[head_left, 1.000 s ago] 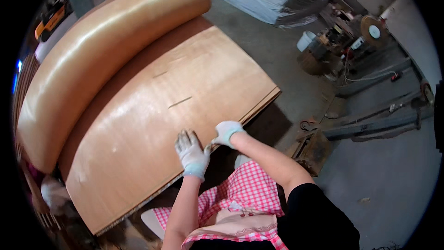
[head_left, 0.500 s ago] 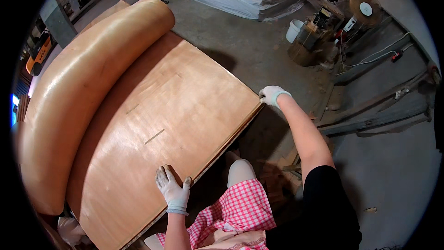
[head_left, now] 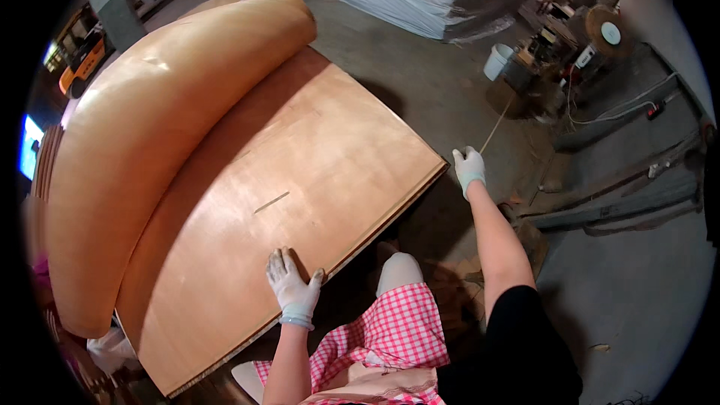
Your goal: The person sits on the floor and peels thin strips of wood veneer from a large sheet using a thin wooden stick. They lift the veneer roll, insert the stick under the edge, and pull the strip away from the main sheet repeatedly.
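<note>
Our left hand [head_left: 294, 289] lies flat, fingers spread, on the near edge of the top plywood sheet [head_left: 300, 180]; our right hand [head_left: 469, 167], loosely curled and holding nothing, reaches its right corner, the sheet's length running between them.

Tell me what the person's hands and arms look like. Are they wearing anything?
Both hands wear thin, light grey-white gloves with pale bluish cuffs at the wrists: the left hand and the right hand. The glove fingertips look a bit grubby. The forearms are bare, and a black short sleeve covers the right upper arm.
</note>
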Motion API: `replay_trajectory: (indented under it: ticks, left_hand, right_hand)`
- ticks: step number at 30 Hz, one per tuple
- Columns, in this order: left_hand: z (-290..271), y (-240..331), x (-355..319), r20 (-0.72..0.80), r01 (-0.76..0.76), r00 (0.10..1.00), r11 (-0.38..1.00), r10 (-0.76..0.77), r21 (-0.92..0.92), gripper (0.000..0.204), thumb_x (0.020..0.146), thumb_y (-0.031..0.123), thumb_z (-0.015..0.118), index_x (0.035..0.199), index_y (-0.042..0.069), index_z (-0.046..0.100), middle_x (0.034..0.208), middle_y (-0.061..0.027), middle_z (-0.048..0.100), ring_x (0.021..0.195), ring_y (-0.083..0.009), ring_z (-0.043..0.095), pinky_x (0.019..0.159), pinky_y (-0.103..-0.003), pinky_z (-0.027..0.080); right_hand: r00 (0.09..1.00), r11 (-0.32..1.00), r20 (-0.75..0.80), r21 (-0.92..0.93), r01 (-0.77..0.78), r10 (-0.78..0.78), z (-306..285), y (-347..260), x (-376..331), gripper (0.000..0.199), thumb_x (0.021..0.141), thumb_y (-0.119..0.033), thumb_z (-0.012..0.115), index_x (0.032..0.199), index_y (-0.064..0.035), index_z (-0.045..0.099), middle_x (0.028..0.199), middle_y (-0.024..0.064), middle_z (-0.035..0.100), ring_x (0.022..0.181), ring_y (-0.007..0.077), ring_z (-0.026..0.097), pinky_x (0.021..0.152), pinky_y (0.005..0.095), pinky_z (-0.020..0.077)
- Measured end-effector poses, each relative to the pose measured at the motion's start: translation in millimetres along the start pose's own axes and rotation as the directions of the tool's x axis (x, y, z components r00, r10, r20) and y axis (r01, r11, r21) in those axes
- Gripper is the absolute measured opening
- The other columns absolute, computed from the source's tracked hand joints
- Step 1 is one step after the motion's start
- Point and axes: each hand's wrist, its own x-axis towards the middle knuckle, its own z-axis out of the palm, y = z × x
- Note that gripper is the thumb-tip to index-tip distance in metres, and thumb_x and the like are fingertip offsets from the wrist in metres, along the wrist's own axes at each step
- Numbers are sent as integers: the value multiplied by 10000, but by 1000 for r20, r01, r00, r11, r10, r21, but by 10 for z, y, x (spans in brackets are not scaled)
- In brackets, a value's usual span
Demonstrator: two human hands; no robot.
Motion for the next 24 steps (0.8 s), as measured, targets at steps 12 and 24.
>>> replay_trajectory:
  ticks: [12,24]
  left_hand:
    - [-597,409,-854,-289,-246,953,782,88,-573,339,698,104,794,966,34,600,920,-112,609,765,-247,597,695,-334,502]
    - [-600,-241,-1634,36,44,912,10,-409,-999,223,844,-31,661,1058,-26,599,956,-75,664,851,-134,643,771,-270,548]
  right_hand:
    - [439,584,472,796,160,-764,283,-1109,-3165,225,920,-167,632,1072,-4,607,1036,114,625,892,209,589,804,333,486]
    - [269,656,693,720,-224,-669,425,-1570,-4267,136,944,-135,615,982,-6,590,1300,141,544,1037,139,563,913,293,470]
